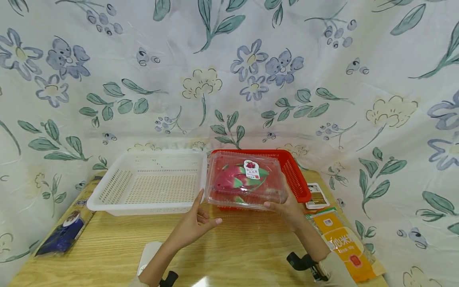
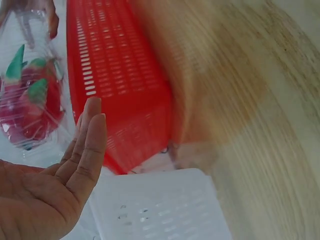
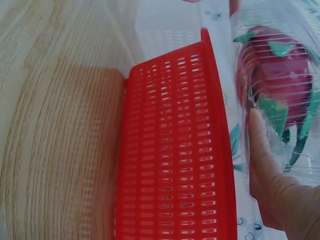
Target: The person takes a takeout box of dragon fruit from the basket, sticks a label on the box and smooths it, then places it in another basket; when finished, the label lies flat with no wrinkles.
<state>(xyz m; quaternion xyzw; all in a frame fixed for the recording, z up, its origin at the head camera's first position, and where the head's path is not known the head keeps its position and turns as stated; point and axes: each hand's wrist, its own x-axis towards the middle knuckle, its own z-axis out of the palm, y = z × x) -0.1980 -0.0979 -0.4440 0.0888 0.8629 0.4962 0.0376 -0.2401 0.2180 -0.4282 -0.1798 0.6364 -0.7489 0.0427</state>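
Note:
A clear plastic box with a dragon fruit (image 1: 238, 177) inside and a white label on its lid is held up over the red basket (image 1: 299, 179). My right hand (image 1: 288, 207) grips the box at its right end, thumb along the near side. Near the box's left end, my left hand (image 1: 195, 223) has its fingers extended and holds nothing. In the left wrist view the fingers of the left hand (image 2: 75, 170) are straight, apart from the box. The white basket (image 1: 143, 210) stands left of the red one, with nothing in it.
On the right lie an orange-yellow food packet (image 1: 346, 243) and a small card-like pack (image 1: 317, 196). A dark blue and gold bag (image 1: 66, 229) rests at the left edge. A white object (image 1: 150, 253) sits by the left forearm. Floral cloth (image 1: 229, 79) hangs behind the table.

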